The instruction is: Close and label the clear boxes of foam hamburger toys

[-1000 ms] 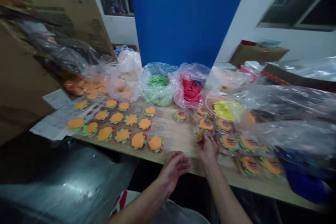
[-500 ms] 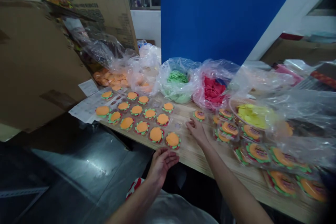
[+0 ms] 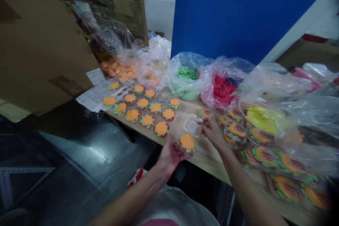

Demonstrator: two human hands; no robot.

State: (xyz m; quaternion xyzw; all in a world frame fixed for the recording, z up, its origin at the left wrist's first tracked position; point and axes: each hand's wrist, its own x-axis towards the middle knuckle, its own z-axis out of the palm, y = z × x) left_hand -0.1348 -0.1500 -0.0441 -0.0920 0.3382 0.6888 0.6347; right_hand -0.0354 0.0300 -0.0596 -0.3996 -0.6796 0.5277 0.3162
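Note:
My left hand point(image 3: 169, 153) is closed on the near edge of a clear plastic box holding a toy burger point(image 3: 186, 142). The burger has an orange bun with green and red frills. Behind it, the clear lid point(image 3: 192, 126) lies folded open. My right hand point(image 3: 212, 132) pinches the lid's right edge between thumb and fingers. Left of my hands, rows of orange-topped burgers point(image 3: 147, 120) sit in open clear boxes. Just beyond my right fingers lies a burger with a printed label point(image 3: 206, 113).
Bags of green pieces point(image 3: 186, 73) and red pieces point(image 3: 224, 89) stand along the back, beside a basket of yellow pieces point(image 3: 261, 117). Stacked closed burger boxes point(image 3: 265, 155) fill the right. A large carton point(image 3: 39, 46) stands left, and a blue panel point(image 3: 217, 14) rises behind.
My left hand has taken hold of the front burger box and shifted it right and slightly toward me. My right hand has come to its lid. The view has shifted slightly.

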